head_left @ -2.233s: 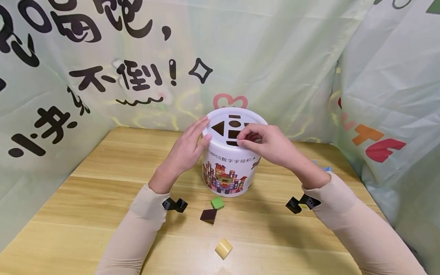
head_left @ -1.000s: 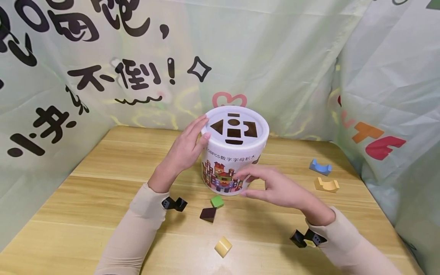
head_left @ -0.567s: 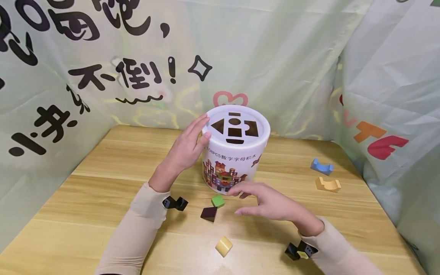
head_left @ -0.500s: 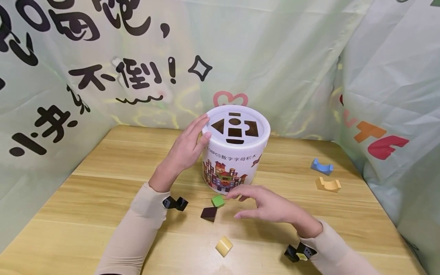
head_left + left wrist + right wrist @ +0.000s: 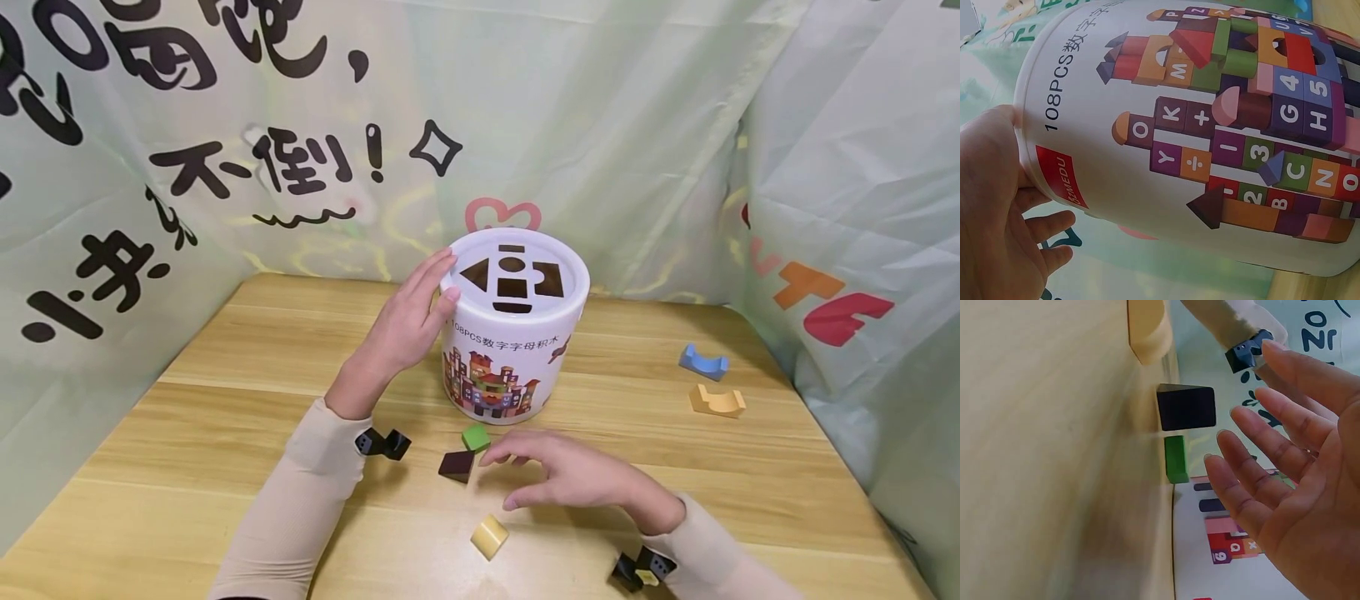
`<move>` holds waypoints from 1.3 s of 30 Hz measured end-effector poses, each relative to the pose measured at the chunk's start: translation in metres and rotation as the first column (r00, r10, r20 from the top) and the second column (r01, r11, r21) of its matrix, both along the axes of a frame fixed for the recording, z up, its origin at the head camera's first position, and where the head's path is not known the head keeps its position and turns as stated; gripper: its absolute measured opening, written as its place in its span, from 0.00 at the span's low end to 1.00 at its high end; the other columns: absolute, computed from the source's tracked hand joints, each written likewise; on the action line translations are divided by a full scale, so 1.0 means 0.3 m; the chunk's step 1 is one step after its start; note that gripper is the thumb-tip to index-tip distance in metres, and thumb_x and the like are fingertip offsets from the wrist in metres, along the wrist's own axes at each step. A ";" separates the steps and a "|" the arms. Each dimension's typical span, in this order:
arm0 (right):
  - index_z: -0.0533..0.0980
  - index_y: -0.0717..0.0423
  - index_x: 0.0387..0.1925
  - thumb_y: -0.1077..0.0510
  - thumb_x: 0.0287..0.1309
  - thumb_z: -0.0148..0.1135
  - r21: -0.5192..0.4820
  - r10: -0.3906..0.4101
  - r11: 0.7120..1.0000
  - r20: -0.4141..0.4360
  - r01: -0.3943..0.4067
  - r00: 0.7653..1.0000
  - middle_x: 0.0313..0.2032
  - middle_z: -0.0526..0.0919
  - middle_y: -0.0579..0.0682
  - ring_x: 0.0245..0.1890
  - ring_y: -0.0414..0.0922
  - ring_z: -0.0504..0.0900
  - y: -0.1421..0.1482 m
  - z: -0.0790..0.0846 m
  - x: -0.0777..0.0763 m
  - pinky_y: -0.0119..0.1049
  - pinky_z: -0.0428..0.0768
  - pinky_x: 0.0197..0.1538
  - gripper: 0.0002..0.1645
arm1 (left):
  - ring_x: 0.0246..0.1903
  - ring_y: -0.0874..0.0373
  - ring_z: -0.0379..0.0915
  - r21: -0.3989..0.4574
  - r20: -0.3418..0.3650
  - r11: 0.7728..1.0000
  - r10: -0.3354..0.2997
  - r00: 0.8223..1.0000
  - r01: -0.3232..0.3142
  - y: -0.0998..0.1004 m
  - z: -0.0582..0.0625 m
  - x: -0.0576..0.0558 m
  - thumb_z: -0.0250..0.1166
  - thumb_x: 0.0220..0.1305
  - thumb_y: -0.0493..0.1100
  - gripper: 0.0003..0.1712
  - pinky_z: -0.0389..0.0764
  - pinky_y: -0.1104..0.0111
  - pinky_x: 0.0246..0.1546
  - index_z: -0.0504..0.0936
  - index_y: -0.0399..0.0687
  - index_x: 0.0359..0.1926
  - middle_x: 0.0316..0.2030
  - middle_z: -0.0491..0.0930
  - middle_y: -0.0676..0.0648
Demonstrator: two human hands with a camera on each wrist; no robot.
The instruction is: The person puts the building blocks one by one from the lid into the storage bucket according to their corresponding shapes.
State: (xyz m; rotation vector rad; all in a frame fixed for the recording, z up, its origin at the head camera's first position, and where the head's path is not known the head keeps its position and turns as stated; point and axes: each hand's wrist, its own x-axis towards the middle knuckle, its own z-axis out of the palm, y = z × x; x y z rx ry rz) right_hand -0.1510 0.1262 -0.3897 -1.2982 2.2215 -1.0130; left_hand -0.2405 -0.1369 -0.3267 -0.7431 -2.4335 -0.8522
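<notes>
A white block bucket (image 5: 502,358) with shaped holes in its lid stands upright on the table. My left hand (image 5: 401,325) rests against the lid's left rim, its fingers fairly straight; the left wrist view shows the hand (image 5: 997,206) beside the printed wall. In front of the bucket my right hand (image 5: 573,475) hovers with spread fingers and nothing between them. Just left of its fingertips lie a dark brown wedge block (image 5: 456,466) and a green block (image 5: 476,437). Nearer the table's front sits a yellow rounded block (image 5: 490,536), below the right thumb.
A blue arch block (image 5: 703,362) and a yellow arch block (image 5: 717,402) lie at the right of the wooden table (image 5: 187,467). Printed cloth (image 5: 615,125) hangs behind and along both sides. Small black cameras sit on both wrists.
My right hand has come off the bucket's lid, down and toward me, to beside the brown wedge and green block. The arch blocks came into sight. My left hand has stayed on the rim.
</notes>
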 end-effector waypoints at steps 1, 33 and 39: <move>0.75 0.48 0.60 0.45 0.60 0.66 0.003 0.005 1.000 -0.005 -0.005 1.000 0.58 0.77 0.41 0.59 0.42 0.74 -0.002 -0.002 0.001 0.42 0.76 0.60 0.28 | 0.72 0.49 0.52 0.001 0.001 1.000 0.000 1.000 0.000 0.000 0.000 0.000 0.33 0.75 0.66 0.40 0.61 0.49 0.68 0.58 0.45 0.74 0.74 0.54 0.46; 0.79 0.42 0.53 0.44 0.56 0.69 0.143 0.142 0.982 -0.154 -0.120 0.978 0.50 0.79 0.33 0.52 0.32 0.74 -0.035 -0.070 0.039 0.31 0.72 0.59 0.24 | 0.71 0.48 0.52 -0.001 0.018 1.000 0.002 1.000 -0.002 -0.002 0.001 0.004 0.32 0.75 0.66 0.40 0.62 0.47 0.67 0.58 0.46 0.74 0.75 0.52 0.48; 0.79 0.41 0.53 0.46 0.57 0.70 0.159 0.199 0.972 -0.159 -0.174 0.967 0.49 0.78 0.32 0.51 0.30 0.73 -0.039 -0.071 0.047 0.28 0.72 0.57 0.22 | 0.71 0.48 0.52 -0.005 0.016 1.000 0.004 1.000 -0.004 -0.002 0.002 0.005 0.31 0.75 0.67 0.41 0.61 0.48 0.67 0.58 0.46 0.74 0.75 0.52 0.48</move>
